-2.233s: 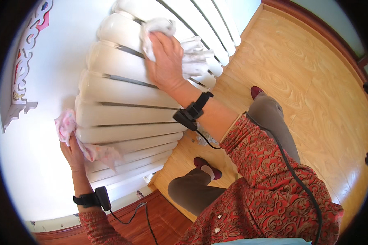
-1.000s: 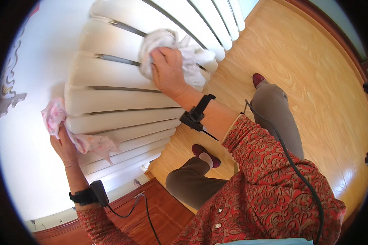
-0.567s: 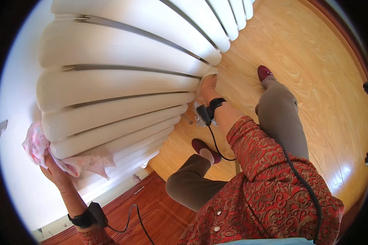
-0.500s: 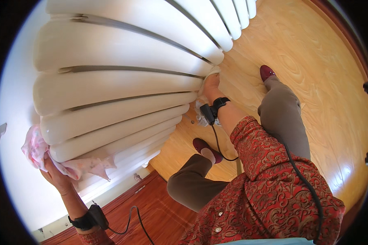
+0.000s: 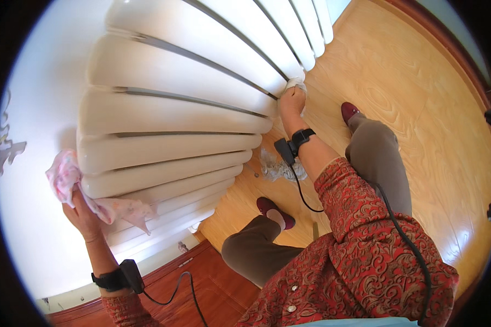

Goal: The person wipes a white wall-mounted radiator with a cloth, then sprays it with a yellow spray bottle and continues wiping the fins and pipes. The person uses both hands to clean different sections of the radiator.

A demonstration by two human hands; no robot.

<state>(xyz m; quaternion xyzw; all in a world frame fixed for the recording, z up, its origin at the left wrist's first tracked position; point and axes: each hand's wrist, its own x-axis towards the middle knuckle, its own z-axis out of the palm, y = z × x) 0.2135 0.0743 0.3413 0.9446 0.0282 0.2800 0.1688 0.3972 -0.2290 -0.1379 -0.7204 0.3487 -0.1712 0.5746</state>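
**A:** Start at the grips. What do I have on the left?

**B:** My left hand (image 5: 82, 213) is raised against the wall (image 5: 35, 109), fingers curled shut around a pink cloth (image 5: 65, 177). The bunched part sits just above the hand, at the left end of the white radiator (image 5: 174, 109); a loose tail of it hangs to the right of the grip, draped over the lower ribs.

**A:** And the right?

**B:** My right hand (image 5: 292, 102) is stretched out to the foot of the radiator, closed on a white cloth (image 5: 295, 83). Only a small piece of that cloth shows, just beyond the fingertips, pressed to the end of a rib. How tight the fingers are underneath, I cannot tell exactly, but they are folded over it.

**A:** What lies around that hand?

**B:** Behind it, on the wrist, a black band (image 5: 301, 136) with a small black box and a cable running back along my patterned red sleeve (image 5: 360, 218). Below the wrist, on the wooden floor (image 5: 409, 82), lies a crumpled clear wrapper (image 5: 278, 168), near the radiator's lower edge. Further off are my two dark red shoes, one right of the hand, one under the forearm.

**A:** The two cloths, how far apart?

**B:** Well apart, at opposite ends of the radiator.
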